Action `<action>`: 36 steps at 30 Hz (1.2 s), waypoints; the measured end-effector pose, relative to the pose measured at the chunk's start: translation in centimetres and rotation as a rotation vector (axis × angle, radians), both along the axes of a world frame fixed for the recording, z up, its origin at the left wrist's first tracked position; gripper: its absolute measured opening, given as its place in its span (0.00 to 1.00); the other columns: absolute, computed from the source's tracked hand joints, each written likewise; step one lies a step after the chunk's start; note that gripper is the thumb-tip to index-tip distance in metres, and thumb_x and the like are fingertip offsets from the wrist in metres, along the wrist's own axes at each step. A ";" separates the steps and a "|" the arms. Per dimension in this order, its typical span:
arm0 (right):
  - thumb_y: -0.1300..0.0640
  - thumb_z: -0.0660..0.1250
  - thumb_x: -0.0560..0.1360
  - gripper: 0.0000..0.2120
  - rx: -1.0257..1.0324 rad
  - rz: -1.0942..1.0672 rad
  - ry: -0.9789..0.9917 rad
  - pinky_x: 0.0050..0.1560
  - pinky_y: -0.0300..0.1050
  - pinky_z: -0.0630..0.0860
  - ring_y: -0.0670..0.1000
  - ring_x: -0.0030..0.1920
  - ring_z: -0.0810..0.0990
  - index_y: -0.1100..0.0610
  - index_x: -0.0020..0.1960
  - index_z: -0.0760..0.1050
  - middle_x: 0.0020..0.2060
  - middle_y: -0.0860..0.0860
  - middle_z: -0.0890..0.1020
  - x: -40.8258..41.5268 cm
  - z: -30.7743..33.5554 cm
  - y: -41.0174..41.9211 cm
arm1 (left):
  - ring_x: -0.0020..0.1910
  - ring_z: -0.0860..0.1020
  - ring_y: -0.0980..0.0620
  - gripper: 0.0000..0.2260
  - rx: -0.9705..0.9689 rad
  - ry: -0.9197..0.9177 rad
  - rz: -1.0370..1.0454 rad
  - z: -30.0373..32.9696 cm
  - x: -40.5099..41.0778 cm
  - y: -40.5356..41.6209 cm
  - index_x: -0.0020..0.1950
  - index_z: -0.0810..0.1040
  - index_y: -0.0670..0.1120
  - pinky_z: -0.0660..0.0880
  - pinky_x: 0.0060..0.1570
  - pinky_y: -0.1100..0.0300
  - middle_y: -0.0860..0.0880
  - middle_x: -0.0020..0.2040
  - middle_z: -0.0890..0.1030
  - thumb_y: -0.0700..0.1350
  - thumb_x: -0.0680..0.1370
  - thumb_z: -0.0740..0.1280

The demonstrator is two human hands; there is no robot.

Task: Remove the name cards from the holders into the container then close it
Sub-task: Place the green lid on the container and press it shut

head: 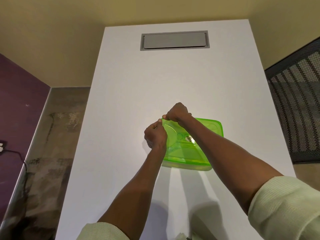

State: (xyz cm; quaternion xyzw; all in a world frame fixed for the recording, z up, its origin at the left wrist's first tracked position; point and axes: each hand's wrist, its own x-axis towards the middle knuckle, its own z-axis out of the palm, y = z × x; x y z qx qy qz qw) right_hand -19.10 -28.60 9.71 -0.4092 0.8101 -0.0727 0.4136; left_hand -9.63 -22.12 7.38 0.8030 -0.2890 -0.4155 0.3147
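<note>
1. Fingers of the left hand [155, 135] are curled and pinch the far left corner of the green lid [207, 128].
2. Fingers of the right hand [177, 112] are curled too, and they pinch the same corner from the far side.
3. Both hands are seen from the back, so the fingertips are mostly hidden.
4. That lid lies on top of the green container [187, 167], which sits on the white table [121, 101], a little right of the middle.
5. Only a thin strip of the container's near wall peeks out under the lid.
6. You can see through the green plastic, but what is inside is too blurry to tell.
7. No name cards or holders can be made out.
8. The right arm crosses over the lid and hides part of it.
9. A small shiny spot sits near the middle of the lid, and it is hard to say what it is.
10. Pale green sleeves [284, 210] are pushed up both arms and are cut off at the bottom edge.
11. A grey flap [174, 40] is set into the far end of the table.
12. A dark mesh chair [297, 101] is cut off on the right.
13. A black cable [16, 153] runs down the purple wall [17, 104] on the left.
</note>
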 end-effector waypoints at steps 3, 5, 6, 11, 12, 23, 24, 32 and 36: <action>0.48 0.76 0.67 0.19 -0.011 0.024 -0.026 0.49 0.48 0.65 0.55 0.44 0.74 0.57 0.35 0.68 0.32 0.48 0.74 0.0 0.5 0.4 | 0.33 0.66 0.47 0.19 -0.018 0.040 0.003 0.1 0.1 0.1 0.35 0.75 0.38 0.67 0.35 0.59 0.49 0.30 0.68 0.54 0.75 0.66; 0.48 0.75 0.68 0.16 -0.038 0.060 -0.035 0.51 0.48 0.68 0.55 0.48 0.76 0.60 0.44 0.77 0.40 0.51 0.80 -0.2 0.6 0.8 | 0.33 0.68 0.49 0.18 -0.031 0.082 -0.008 0.2 0.3 0.2 0.34 0.77 0.40 0.69 0.36 0.60 0.49 0.31 0.72 0.54 0.75 0.67; 0.48 0.74 0.68 0.17 -0.060 0.078 -0.037 0.54 0.49 0.69 0.56 0.51 0.78 0.60 0.49 0.79 0.44 0.52 0.83 -0.4 0.6 1.1 | 0.33 0.70 0.50 0.17 -0.041 0.106 -0.012 0.2 0.4 0.2 0.32 0.78 0.44 0.70 0.37 0.60 0.48 0.30 0.74 0.54 0.75 0.68; 0.47 0.73 0.71 0.19 -0.297 0.243 0.068 0.60 0.53 0.73 0.58 0.61 0.76 0.56 0.57 0.81 0.56 0.55 0.81 -0.5 1.4 3.1 | 0.32 0.69 0.50 0.17 -0.035 0.187 -0.066 0.7 1.5 0.1 0.28 0.77 0.47 0.69 0.38 0.59 0.54 0.26 0.71 0.53 0.74 0.70; 0.47 0.73 0.71 0.20 -0.358 0.274 0.125 0.61 0.53 0.72 0.58 0.62 0.74 0.56 0.59 0.80 0.58 0.56 0.79 -0.3 1.6 3.7 | 0.32 0.70 0.50 0.17 -0.008 0.203 -0.081 0.9 1.9 0.0 0.28 0.76 0.47 0.70 0.39 0.58 0.54 0.28 0.72 0.54 0.74 0.71; 0.55 0.67 0.75 0.10 -0.671 0.577 0.191 0.51 0.53 0.74 0.58 0.52 0.76 0.60 0.50 0.83 0.49 0.56 0.81 3.1 2.1 14.5 | 0.24 0.73 0.56 0.07 0.171 0.408 -0.240 1.4 7.2 4.1 0.41 0.83 0.46 0.70 0.29 0.64 0.50 0.31 0.79 0.49 0.72 0.73; 0.56 0.67 0.75 0.10 -0.693 0.596 0.196 0.49 0.54 0.74 0.59 0.51 0.77 0.61 0.49 0.83 0.48 0.56 0.81 3.4 2.0 15.3 | 0.24 0.75 0.57 0.05 0.168 0.439 -0.238 1.4 7.4 4.6 0.42 0.83 0.45 0.71 0.28 0.65 0.50 0.32 0.81 0.47 0.73 0.73; 0.65 0.60 0.71 0.11 -0.813 0.815 0.455 0.37 0.48 0.75 0.56 0.39 0.77 0.60 0.46 0.81 0.39 0.56 0.79 4.9 1.4 19.9 | 0.41 0.80 0.47 0.10 0.094 0.558 -0.216 0.9 7.8 7.7 0.55 0.81 0.35 0.81 0.45 0.60 0.37 0.45 0.82 0.32 0.74 0.70; 0.65 0.64 0.71 0.09 -0.763 0.805 0.488 0.40 0.49 0.76 0.55 0.40 0.77 0.60 0.48 0.80 0.41 0.54 0.79 5.5 1.1 20.2 | 0.43 0.82 0.45 0.13 0.034 0.346 -0.220 0.6 7.3 7.9 0.57 0.82 0.36 0.82 0.52 0.52 0.37 0.48 0.84 0.34 0.73 0.72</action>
